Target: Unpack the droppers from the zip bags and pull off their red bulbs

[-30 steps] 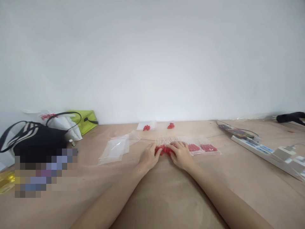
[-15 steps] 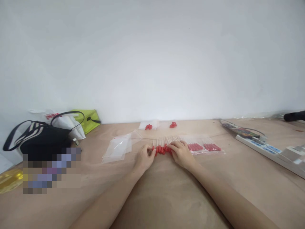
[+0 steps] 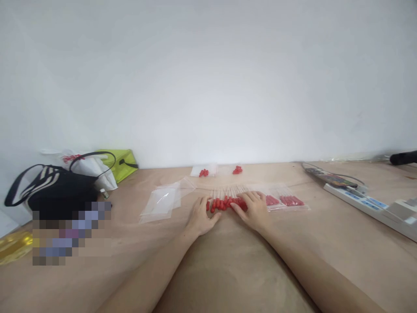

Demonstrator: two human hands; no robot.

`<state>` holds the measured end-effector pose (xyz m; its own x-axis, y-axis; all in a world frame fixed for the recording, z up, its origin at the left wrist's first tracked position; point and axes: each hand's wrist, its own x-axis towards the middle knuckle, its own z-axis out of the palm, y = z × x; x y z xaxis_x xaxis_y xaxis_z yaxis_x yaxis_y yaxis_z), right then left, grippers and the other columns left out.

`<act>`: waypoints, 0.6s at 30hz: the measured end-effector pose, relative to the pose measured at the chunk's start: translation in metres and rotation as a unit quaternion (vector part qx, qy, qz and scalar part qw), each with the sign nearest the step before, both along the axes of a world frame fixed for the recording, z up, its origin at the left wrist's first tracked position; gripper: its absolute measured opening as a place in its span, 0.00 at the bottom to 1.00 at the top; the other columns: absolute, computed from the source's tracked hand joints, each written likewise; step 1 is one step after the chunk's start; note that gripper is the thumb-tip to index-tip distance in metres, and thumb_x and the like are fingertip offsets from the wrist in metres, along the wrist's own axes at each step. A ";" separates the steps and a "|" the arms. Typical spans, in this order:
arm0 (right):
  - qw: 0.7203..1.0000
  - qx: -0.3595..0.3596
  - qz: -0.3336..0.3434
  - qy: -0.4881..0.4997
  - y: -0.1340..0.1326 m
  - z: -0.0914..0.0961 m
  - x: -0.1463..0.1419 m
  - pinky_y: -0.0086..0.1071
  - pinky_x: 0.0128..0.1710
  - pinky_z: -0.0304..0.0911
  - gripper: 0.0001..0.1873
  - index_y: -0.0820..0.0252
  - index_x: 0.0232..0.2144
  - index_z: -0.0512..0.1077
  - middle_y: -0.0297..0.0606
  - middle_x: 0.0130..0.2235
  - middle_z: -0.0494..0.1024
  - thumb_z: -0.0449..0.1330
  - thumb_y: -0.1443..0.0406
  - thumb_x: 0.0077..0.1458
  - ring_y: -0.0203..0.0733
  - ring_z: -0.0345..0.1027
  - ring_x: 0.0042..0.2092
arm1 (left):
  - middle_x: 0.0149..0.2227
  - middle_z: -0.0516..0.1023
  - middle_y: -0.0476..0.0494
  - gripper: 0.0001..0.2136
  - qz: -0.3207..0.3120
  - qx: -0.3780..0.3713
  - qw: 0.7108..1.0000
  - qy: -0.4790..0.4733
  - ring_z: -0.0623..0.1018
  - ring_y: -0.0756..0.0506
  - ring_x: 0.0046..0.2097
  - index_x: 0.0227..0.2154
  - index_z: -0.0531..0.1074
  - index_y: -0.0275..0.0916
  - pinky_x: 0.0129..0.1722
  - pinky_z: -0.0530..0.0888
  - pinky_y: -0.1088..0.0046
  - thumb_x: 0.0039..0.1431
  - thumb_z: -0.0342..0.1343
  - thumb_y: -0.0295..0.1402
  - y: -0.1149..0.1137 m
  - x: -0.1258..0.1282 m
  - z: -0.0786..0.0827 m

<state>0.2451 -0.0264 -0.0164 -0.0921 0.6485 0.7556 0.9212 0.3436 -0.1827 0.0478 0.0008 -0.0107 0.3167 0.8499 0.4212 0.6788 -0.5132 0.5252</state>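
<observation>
Between my two hands lies a row of thin pale sticks with thick red ends [image 3: 223, 203], the red ends facing me and the stems pointing to the wall. My left hand [image 3: 200, 220] rests at the row's left end, thumb apart from the fingers, beside a red end. At the right side of the row is my right hand [image 3: 256, 211]; its fingers spread over several red ends, which they partly hide, and its thumb touches the near side. Just right of it lie clear bags [image 3: 292, 200] with more red-ended sticks inside.
Flat clear zip bags [image 3: 162, 201] lie to the left. Two small red clusters [image 3: 203, 173] [image 3: 237, 170] sit near the wall. A black bag [image 3: 61, 189] and a green bag [image 3: 122, 165] stand far left. A power strip [image 3: 365, 208] and a phone [image 3: 342, 180] are at right.
My left thumb has moved away from the fingers, leaving the red end it was pinching. My right hand has shifted slightly right, its thumb now spread out toward the row.
</observation>
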 end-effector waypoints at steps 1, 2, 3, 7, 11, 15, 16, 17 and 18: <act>1.000 0.004 -0.008 0.012 -0.003 0.000 0.006 0.37 0.42 0.48 0.13 0.60 0.33 0.69 0.39 0.33 0.74 0.52 0.56 0.52 0.41 0.63 0.38 | 0.39 0.68 0.42 0.22 -0.001 -0.002 1.000 0.007 0.70 0.42 0.43 0.42 0.61 0.38 0.42 0.68 0.63 0.43 0.58 0.36 -0.001 0.000 0.000; 1.000 0.003 -0.014 0.017 -0.007 0.000 0.014 0.36 0.42 0.48 0.13 0.59 0.34 0.69 0.39 0.34 0.74 0.52 0.57 0.52 0.42 0.63 0.38 | 0.41 0.67 0.42 0.22 -0.002 -0.004 1.000 0.012 0.69 0.42 0.44 0.43 0.61 0.38 0.43 0.68 0.62 0.43 0.57 0.36 -0.001 0.000 0.000; 1.000 -0.001 -0.015 0.013 -0.012 -0.001 0.024 0.36 0.41 0.49 0.13 0.59 0.35 0.69 0.39 0.35 0.73 0.52 0.58 0.51 0.42 0.63 0.39 | 0.42 0.66 0.41 0.22 -0.004 -0.006 1.000 0.016 0.69 0.42 0.45 0.43 0.61 0.38 0.44 0.68 0.62 0.43 0.57 0.36 -0.001 0.000 0.000; 0.996 -0.045 0.000 -0.074 -0.030 -0.009 0.066 0.39 0.44 0.47 0.18 0.57 0.41 0.67 0.39 0.41 0.71 0.52 0.65 0.44 0.45 0.61 0.43 | 0.43 0.65 0.41 0.22 -0.011 -0.007 1.000 0.018 0.68 0.42 0.47 0.44 0.60 0.37 0.45 0.67 0.61 0.44 0.56 0.35 -0.001 0.000 0.000; 0.988 -0.034 -0.092 -0.118 -0.033 -0.020 0.092 0.40 0.44 0.46 0.19 0.56 0.40 0.69 0.40 0.41 0.72 0.51 0.69 0.44 0.45 0.60 0.42 | 0.43 0.64 0.40 0.23 -0.011 -0.008 1.000 0.012 0.69 0.43 0.44 0.44 0.60 0.37 0.44 0.68 0.62 0.43 0.57 0.35 0.002 0.000 0.000; 0.980 -0.010 -0.141 -0.139 -0.027 -0.020 0.094 0.36 0.39 0.46 0.11 0.55 0.33 0.73 0.38 0.36 0.75 0.52 0.69 0.49 0.42 0.61 0.37 | 0.44 0.63 0.40 0.25 -0.022 -0.003 1.000 0.011 0.70 0.43 0.43 0.45 0.59 0.37 0.44 0.68 0.62 0.43 0.57 0.36 0.004 0.000 -0.002; 0.979 -0.007 -0.140 -0.146 -0.026 -0.019 0.093 0.36 0.38 0.45 0.11 0.55 0.31 0.73 0.37 0.34 0.75 0.52 0.69 0.50 0.42 0.61 0.37 | 0.43 0.63 0.40 0.25 -0.019 -0.004 1.000 0.012 0.70 0.44 0.42 0.45 0.59 0.37 0.44 0.68 0.62 0.43 0.58 0.36 0.005 -0.001 -0.002; 0.979 -0.004 -0.138 -0.151 -0.025 -0.018 0.092 0.35 0.37 0.45 0.10 0.55 0.30 0.73 0.37 0.32 0.76 0.52 0.69 0.50 0.41 0.61 0.36 | 0.43 0.63 0.41 0.25 -0.015 -0.006 1.000 0.012 0.70 0.44 0.41 0.45 0.59 0.37 0.44 0.68 0.62 0.43 0.58 0.36 0.005 -0.001 -0.002; 0.979 -0.002 -0.135 -0.155 -0.025 -0.017 0.091 0.35 0.37 0.45 0.10 0.55 0.29 0.73 0.36 0.31 0.76 0.52 0.69 0.51 0.41 0.61 0.36 | 0.43 0.63 0.41 0.25 -0.012 -0.009 1.000 0.012 0.70 0.44 0.41 0.45 0.59 0.37 0.44 0.68 0.62 0.43 0.58 0.36 0.005 -0.001 -0.002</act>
<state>0.3363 -0.0514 -0.0333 -0.1411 0.6842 0.7155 0.9897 0.0806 0.1180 0.0468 0.0057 -0.0128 0.3461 0.8491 0.3990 0.6787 -0.5203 0.5184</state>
